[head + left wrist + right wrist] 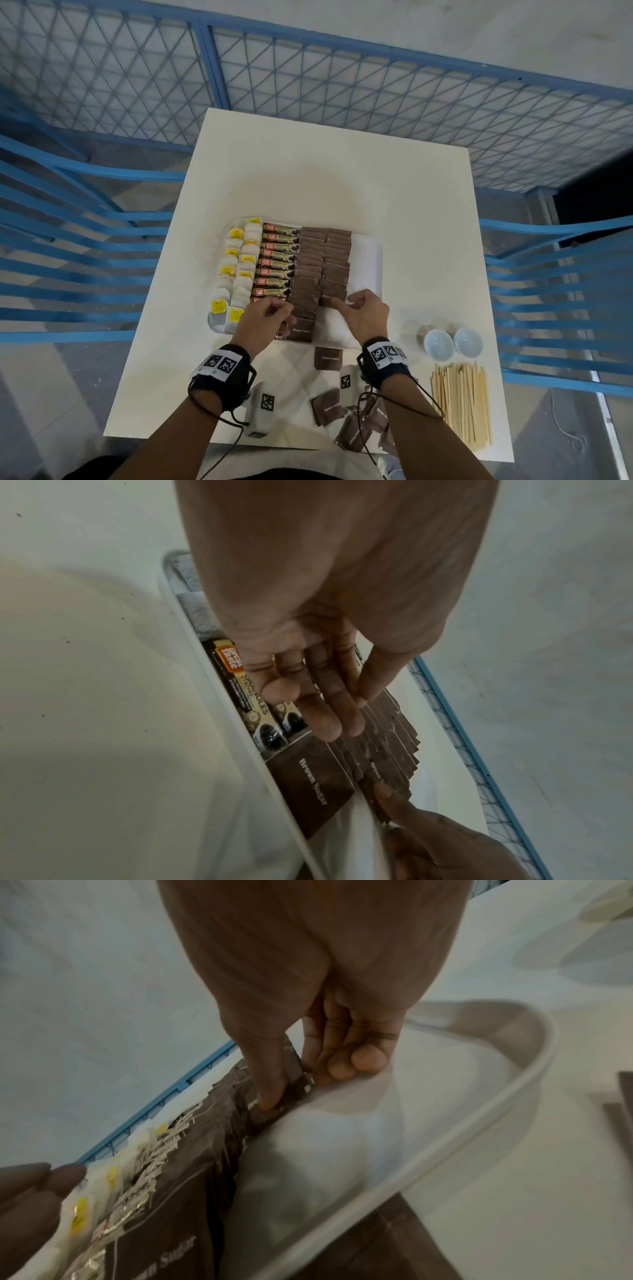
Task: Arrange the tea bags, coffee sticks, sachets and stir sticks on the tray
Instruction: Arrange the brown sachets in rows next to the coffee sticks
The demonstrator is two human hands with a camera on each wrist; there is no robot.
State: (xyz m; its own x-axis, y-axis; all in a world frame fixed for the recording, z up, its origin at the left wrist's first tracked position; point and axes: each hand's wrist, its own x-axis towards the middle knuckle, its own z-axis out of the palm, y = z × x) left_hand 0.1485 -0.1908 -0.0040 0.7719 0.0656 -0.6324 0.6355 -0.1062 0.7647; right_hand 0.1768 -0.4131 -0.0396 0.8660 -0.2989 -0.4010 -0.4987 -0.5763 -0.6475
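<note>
- The right hand [308, 993] pinches a brown paper sugar sachet [294, 1080] between thumb and forefinger at the near end of the second sachet row.
- The left hand [263, 320], fingers loosely extended and gripping nothing, rests on the first row of brown sachets [387, 739].
- Both rows lie on the white rectangular plastic tray [371, 253], beside dark coffee sticks [277, 263] and white tea bags with yellow tags [236, 274].
- Pale wooden stir sticks [460, 404] and loose brown sachets [329, 407] lie on the white table [308, 171].

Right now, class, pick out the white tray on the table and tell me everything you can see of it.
The white tray is a shallow rounded rectangle with a raised rim, plastic by its look, lying flat on the white table. It holds tea bags at the left, coffee sticks, then two columns of brown sugar sachets; its right strip is bare. Both hands reach into its near end.
</note>
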